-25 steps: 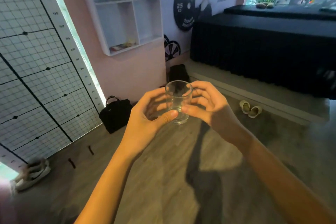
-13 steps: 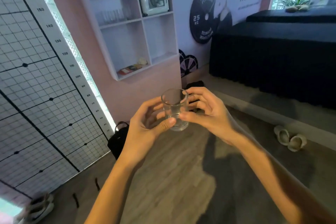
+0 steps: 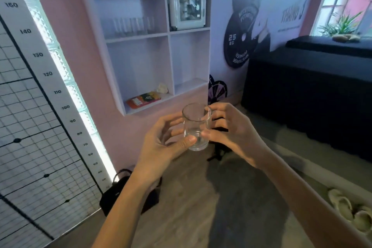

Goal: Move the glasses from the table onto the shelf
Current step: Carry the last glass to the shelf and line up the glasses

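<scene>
A small, clear, straight-sided drinking glass (image 3: 196, 127) is being held upright in the air between both hands, below and in front of the white wall-mounted cubby shelf (image 3: 169, 34) and well apart from it. The left hand (image 3: 163, 145) is being closed on the glass from its left side, with the thumb pressed against the lower wall near the thick base and the fingers curled behind. The right hand (image 3: 231, 135) is being closed on it from the right side, the thumb tip meeting the lower wall and the fingers wrapped round the far side up toward the rim. The glass is being judged light, rigid and brittle, with a smooth wall that is likely to be slippery; its weight is probably being carried mostly by the heavy base, so a hold low on the body, as here, is being favoured over a pinch at the thin rim. A row of similar clear tumblers (image 3: 130, 26) is being kept in the upper-left compartment of the shelf, faint and blurred, and that compartment is being taken as the likely destination. Below it, an orange flat packet (image 3: 143, 100) is lying in the lower-left compartment. No tabletop is being shown.
</scene>
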